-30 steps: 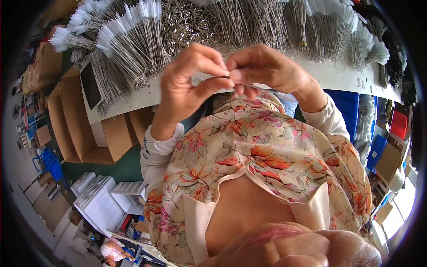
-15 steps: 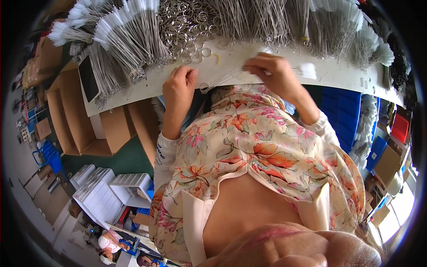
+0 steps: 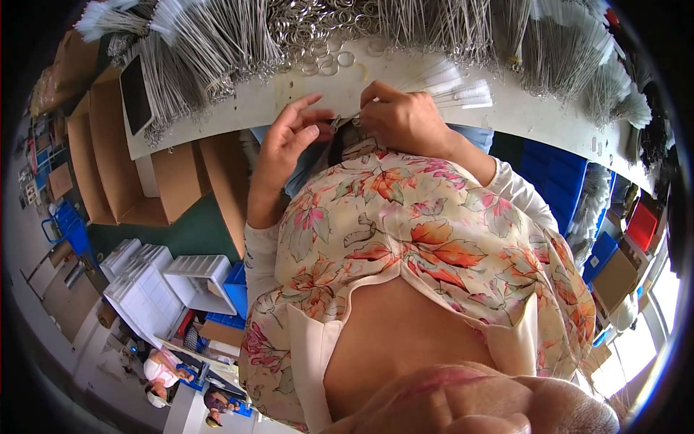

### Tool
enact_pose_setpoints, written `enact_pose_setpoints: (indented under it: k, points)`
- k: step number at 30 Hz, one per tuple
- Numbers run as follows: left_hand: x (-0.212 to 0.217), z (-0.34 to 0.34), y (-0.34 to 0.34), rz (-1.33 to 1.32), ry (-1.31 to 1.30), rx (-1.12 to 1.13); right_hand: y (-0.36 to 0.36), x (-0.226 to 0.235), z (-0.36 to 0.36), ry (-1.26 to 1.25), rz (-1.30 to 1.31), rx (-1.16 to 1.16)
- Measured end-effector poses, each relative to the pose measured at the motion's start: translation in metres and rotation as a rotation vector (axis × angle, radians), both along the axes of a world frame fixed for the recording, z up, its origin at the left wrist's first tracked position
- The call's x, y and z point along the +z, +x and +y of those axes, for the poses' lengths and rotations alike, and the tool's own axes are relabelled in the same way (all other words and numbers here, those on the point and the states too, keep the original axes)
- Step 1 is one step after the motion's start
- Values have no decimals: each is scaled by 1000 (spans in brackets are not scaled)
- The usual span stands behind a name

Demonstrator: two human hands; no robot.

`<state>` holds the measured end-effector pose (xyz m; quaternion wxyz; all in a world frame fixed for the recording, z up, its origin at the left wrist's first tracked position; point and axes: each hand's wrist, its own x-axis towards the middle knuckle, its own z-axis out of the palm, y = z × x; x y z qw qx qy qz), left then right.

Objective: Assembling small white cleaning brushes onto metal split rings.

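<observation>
Left hand (image 3: 285, 148) lifted off table (image 3: 520, 108), fingers now spread, right hand (image 3: 405, 119) fingers pinching thin wire (image 3: 345, 120)

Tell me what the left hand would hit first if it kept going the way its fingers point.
The left hand points up toward the white table; past its edge, probably the loose metal rings, though depth is unclear.

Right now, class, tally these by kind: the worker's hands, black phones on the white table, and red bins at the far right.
Hands: 2 (left hand, right hand)
Black phone: 1
Red bin: 1
Total: 4
</observation>
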<state>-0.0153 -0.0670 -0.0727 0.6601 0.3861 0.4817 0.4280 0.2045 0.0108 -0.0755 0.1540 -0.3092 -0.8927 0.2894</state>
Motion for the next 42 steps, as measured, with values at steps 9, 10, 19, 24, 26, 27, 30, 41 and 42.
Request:
enact_pose_setpoints:
  k: [9, 10, 19, 24, 26, 27, 30, 41, 42]
  points:
    - [40, 34, -11, -19, 256, -293, 1, 39, 24, -317, 322, 61]
    - [44, 37, -11, -21, 259, -297, 2, 43, 27, -344, 343, 91]
    - [77, 61, -22, 221, 381, -499, 6, 61, 44, -690, 353, 137]
    - [77, 59, -11, 168, 370, -203, 7, 59, 48, -710, 399, 131]
    - [76, 56, -2, 151, 398, -101, 7, 60, 47, -671, 411, 83]
    - [74, 56, 3, 133, 426, 1, 6, 60, 46, -671, 410, 83]
    - [68, 58, 13, 240, 544, 140, 2, 60, 39, -609, 450, 8]
    - [63, 68, 28, 46, 696, 255, -1, 59, 24, -758, 774, -187]
    - [64, 68, 29, 61, 718, 251, 0, 61, 24, -758, 774, -187]
